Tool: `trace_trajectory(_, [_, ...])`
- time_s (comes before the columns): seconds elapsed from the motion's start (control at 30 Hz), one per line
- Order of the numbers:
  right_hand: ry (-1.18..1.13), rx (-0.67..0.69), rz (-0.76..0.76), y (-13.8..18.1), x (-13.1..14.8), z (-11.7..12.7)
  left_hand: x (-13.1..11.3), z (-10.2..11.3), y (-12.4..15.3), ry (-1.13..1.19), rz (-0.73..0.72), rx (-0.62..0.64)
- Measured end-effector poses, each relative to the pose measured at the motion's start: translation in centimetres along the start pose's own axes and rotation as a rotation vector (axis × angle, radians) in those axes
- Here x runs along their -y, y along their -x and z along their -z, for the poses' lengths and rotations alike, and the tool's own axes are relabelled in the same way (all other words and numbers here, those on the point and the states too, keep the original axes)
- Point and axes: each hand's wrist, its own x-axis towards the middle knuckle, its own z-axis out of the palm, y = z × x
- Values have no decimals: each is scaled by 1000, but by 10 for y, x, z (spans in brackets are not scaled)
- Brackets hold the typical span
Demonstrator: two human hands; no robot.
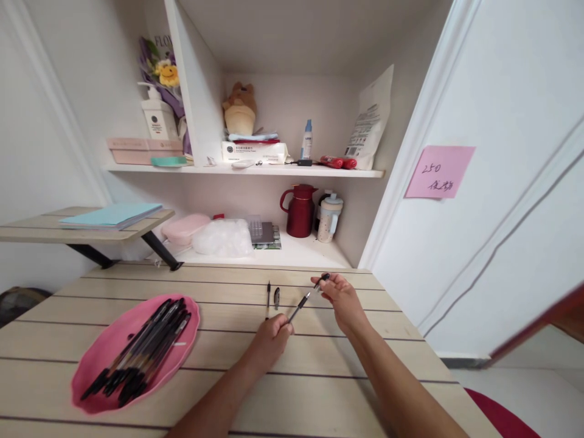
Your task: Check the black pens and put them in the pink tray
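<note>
My left hand [272,338] is closed around the barrel of an uncapped pen [300,306], its tip pointing up and to the right. Pinched in the fingers of my right hand [343,299] is a pen cap [322,280] with a black clip end, just beyond the pen's tip and apart from it. Another uncapped pen [268,294] lies on the table behind my left hand, its lower end hidden there. Beside it is a loose black pen cap [277,297]. To the left, a pink scalloped tray [84,365] holds several black pens [146,344].
A small raised stand [27,230] with a blue-covered stack of paper [112,214] is at the back left. Behind the table, shelves hold a red jug [300,213], a tumbler [329,220] and a bubble-wrap bundle [223,237]. A pink note [438,171] is on the right wall.
</note>
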Motion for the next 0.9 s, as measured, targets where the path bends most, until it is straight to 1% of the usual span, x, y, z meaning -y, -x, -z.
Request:
trace_trajectory(0.13, [-100,-14,-31,4,3,-4,-1,0,0,-36,-5,0])
trace_trajectory(0.33, [-124,-27,-36,4,0,-6,-4,1,-1,-67,-8,10])
trace_trajectory(0.43, [-91,11,-53,6,-2,-8,-5,2,0,-76,-15,13])
trace_trajectory(0.63, [-21,141,-117,13,-10,-20,-3,1,1,-94,-36,4])
trace_trajectory(0.9, [-35,176,-72,17,-14,-24,-1,1,-2,-188,-116,-56])
